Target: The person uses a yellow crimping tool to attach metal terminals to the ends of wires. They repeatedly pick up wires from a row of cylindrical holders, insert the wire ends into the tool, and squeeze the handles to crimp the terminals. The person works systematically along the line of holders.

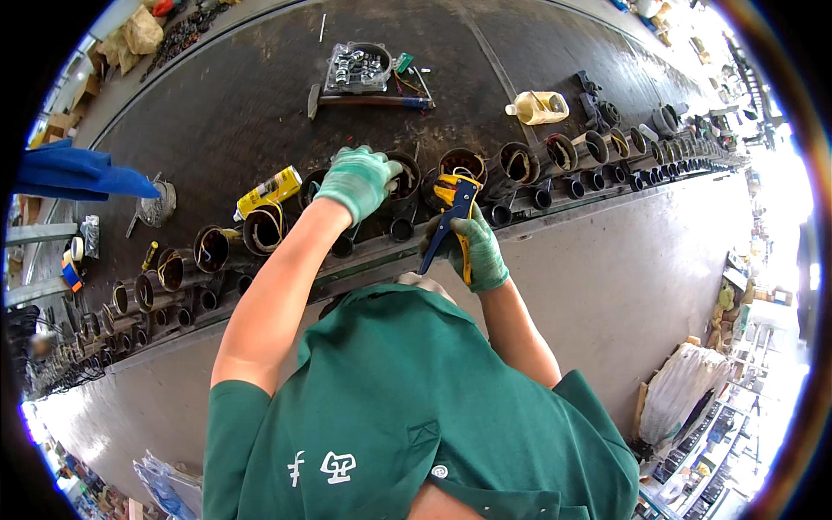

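My right hand [482, 251], in a green glove, is wrapped round a wire stripper [455, 217] with blue and yellow handles. The tool's yellow head points away from me, in front of a dark metal cylinder [462, 162] in the row. My left hand [354, 180], in a green and white glove, is closed at the rim of another dark cylinder [404, 178] with pale windings inside. Whatever its fingertips pinch is hidden. Just left of that hand, a yellow can [269, 192] lies tilted by a cylinder with a yellow wire [263, 229] at its mouth.
Many similar cylinders line the bench edge on both sides. Farther back on the dark bench [243, 113] are a hammer [373, 101], a clear tray of metal parts [357, 68] and a plastic bottle [539, 108]. Blue cloth [78, 171] hangs at the left beside a wire coil [156, 204].
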A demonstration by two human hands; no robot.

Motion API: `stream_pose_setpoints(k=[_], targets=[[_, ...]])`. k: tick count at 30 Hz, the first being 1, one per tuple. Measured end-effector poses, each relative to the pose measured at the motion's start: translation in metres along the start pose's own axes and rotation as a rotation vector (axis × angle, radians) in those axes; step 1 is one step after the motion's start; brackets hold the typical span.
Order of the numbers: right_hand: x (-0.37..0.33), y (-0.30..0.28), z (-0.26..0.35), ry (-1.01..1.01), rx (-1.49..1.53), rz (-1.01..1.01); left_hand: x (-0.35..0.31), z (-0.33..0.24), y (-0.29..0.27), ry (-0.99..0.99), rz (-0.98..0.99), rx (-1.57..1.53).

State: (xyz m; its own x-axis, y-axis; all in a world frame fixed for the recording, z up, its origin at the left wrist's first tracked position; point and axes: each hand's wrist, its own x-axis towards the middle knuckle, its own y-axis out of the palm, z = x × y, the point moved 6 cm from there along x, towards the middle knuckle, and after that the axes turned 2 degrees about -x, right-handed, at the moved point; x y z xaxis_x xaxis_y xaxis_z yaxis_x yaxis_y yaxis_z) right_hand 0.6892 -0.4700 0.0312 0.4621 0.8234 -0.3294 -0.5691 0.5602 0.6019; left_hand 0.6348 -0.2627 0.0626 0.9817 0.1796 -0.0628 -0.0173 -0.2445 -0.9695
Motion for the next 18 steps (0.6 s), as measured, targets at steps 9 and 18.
stream_pose_setpoints(k=[9,18], targets=[[-0.003,-0.011,-0.001,0.01,0.047,0.022,0.005,0.026,0.01,-0.162,-0.064,-0.38],[0.022,-0.004,-0.034,0.106,-0.083,-0.038,-0.022,0.019,0.012,-0.144,-0.434,-0.612]])
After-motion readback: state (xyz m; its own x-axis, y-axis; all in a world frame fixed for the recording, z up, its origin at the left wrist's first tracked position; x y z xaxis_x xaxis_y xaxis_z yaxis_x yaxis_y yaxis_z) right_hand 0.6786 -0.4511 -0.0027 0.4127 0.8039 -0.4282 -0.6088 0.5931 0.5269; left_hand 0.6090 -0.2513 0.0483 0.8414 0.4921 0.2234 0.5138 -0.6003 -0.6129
